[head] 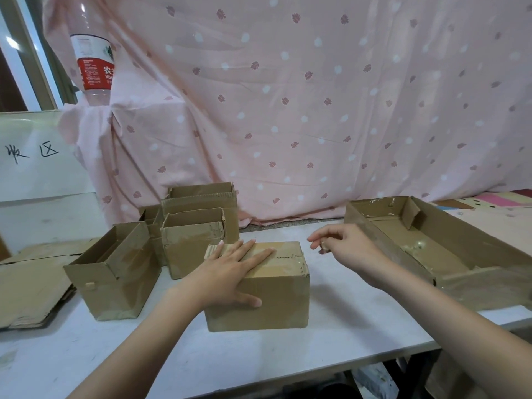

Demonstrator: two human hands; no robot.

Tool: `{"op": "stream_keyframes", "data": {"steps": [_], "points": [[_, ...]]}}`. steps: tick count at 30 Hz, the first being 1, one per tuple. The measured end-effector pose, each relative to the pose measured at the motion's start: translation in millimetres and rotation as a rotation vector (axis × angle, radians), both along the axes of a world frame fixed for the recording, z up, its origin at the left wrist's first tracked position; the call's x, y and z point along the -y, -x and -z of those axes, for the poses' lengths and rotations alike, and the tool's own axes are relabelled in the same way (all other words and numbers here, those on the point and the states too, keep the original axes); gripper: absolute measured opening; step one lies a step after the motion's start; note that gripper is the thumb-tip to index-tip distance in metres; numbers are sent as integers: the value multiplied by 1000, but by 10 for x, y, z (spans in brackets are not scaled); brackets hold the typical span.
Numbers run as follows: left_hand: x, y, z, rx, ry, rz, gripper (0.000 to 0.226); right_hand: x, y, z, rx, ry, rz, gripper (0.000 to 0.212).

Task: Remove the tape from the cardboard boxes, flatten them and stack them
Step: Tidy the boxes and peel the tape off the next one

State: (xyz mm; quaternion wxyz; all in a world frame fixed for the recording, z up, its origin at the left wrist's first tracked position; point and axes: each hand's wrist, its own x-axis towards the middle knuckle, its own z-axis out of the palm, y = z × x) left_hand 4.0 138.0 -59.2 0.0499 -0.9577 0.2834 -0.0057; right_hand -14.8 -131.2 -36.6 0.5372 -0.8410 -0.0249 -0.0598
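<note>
the sealed box [259, 286] sits at the centre of the frame on the white table [345, 341], its top seam taped over. the risk, as i judge it — the tape may tear short or lift the cardboard skin if pulled too steeply, and the box may skid because only a flat palm steadies it. the left hand [230, 272] lies flat on the lid, fingers straight, thumb down the front face. the right hand [342, 243] hovers right of the box, fingertips pinching something small — possibly tape, i cannot tell.
</note>
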Motion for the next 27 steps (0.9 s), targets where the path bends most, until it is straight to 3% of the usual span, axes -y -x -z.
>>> {"op": "stream_keyframes", "data": {"steps": [5, 11, 13, 16, 19, 23, 27], "points": [[-40, 18, -129, -44, -4, -27, 109, 54, -10, -4, -84, 108, -134, 13], [-251, 97, -256, -55, 160, -110, 109, 5, 2, -25, -118, 115, -134, 52], [-369, 83, -263, -103, 235, -155, 113, -84, -28, -29, -29, 128, -98, 56], [-551, 58, -166, -189, 519, -246, 123, -310, -56, -100, 177, 311, -65, 45], [-635, 90, 3, -308, 755, -274, 134, -502, -80, -253, 180, 517, -97, 66], [-598, 119, 190, -398, 904, -275, 138, -641, -182, -418, 143, 956, -194, 98], [-588, 42, 295, -404, 977, -304, 141, -790, -211, -339, 87, 1158, -300, 96]]}}
